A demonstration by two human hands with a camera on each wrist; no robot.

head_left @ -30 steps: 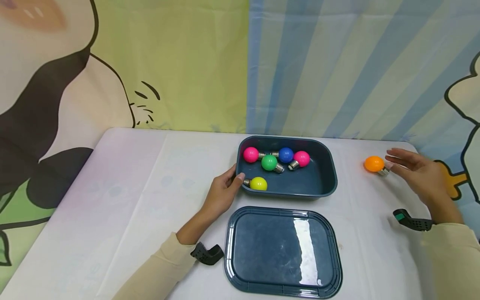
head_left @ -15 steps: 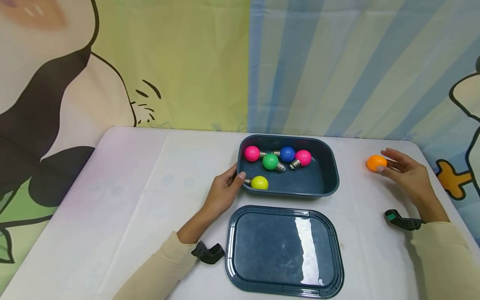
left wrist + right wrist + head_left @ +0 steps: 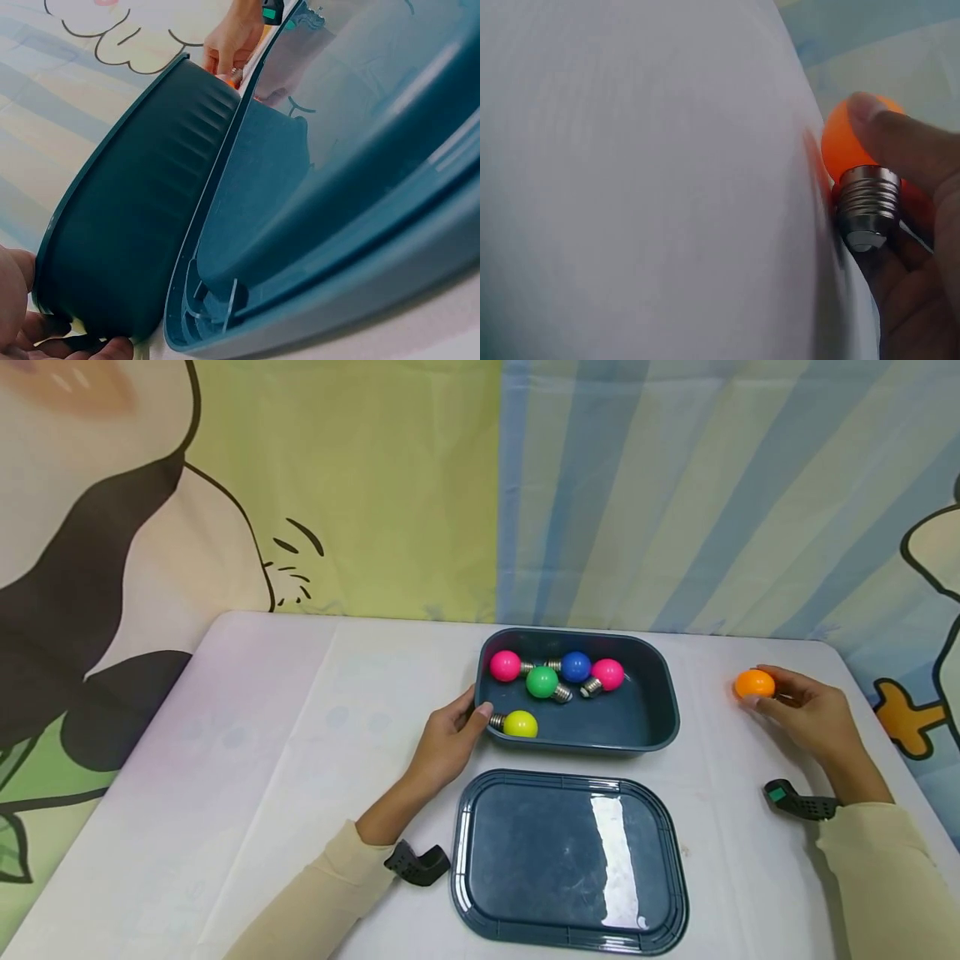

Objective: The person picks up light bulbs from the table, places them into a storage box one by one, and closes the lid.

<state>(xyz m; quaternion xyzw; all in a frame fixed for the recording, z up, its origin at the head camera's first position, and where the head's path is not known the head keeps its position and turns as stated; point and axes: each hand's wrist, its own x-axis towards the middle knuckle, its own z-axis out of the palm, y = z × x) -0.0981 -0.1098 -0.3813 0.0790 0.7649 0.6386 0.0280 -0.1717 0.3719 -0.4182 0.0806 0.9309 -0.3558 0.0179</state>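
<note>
My left hand (image 3: 444, 745) grips the left front corner of a dark blue plastic box (image 3: 637, 727), thumb over the rim and fingers against the outside wall. Inside it lie two pink light bulbs (image 3: 506, 666), a blue bulb (image 3: 576, 667), a green bulb (image 3: 542, 682) and a yellow bulb (image 3: 521, 724). Over at the right side of the table, my right hand (image 3: 813, 714) pinches an orange light bulb (image 3: 754, 684) by its round globe. The right wrist view shows its metal screw base (image 3: 868, 202) pointing away from the thumb tip.
In front of the box a dark blue lid (image 3: 566, 860) lies flat on the white-covered table (image 3: 300, 827). A printed cloth (image 3: 375, 493) hangs along the table's back edge. Black wrist devices (image 3: 798, 800) sit at both sleeves.
My right hand has moved slightly left onto the orange bulb, and its thumb and fingers have closed round the globe. The left hand keeps its hold on the box.
</note>
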